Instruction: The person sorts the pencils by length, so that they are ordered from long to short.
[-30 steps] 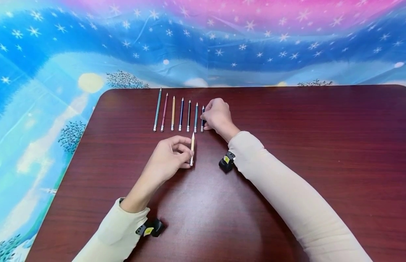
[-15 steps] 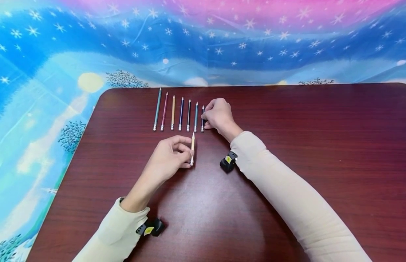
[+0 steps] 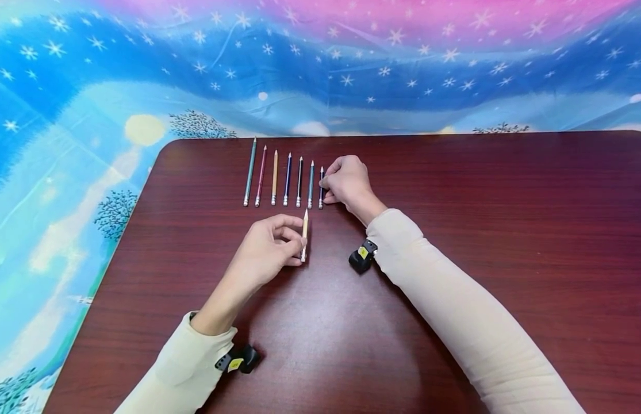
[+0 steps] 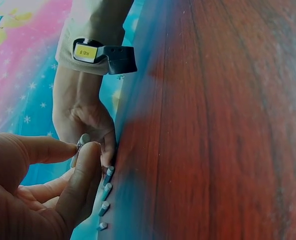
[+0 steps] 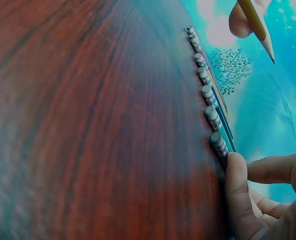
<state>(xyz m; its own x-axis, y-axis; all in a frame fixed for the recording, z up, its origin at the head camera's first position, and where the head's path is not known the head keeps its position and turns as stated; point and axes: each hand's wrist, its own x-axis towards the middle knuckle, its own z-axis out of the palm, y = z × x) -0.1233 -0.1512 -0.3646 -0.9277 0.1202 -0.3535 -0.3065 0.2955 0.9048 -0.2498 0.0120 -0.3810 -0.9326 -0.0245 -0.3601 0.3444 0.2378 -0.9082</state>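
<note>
My left hand (image 3: 265,244) pinches a short yellow pencil (image 3: 304,233) between thumb and fingers, its sharpened point facing away from me. In the left wrist view the end of that pencil (image 4: 84,139) shows between the fingertips. Farther off, my right hand (image 3: 348,181) pinches a short dark blue pencil (image 3: 321,192), the rightmost of a row lying on the table. The right wrist view shows its eraser end (image 5: 218,142) just beyond my thumb. To its left lie a teal pencil (image 3: 311,184), a black pencil (image 3: 299,184) and a blue pencil (image 3: 287,181), erasers roughly level.
The row continues left with a yellow pencil (image 3: 275,178), a red pencil (image 3: 261,175) and a long teal pencil (image 3: 250,172), whose tip meets the far edge. Under everything is a dark red wooden table (image 3: 480,230). A snowflake-patterned cloth (image 3: 299,75) hangs behind it.
My right wrist and sleeve have shifted very slightly to the right, fingers still at the dark blue pencil. The left hand keeps the yellow pencil in place; the row is unchanged.
</note>
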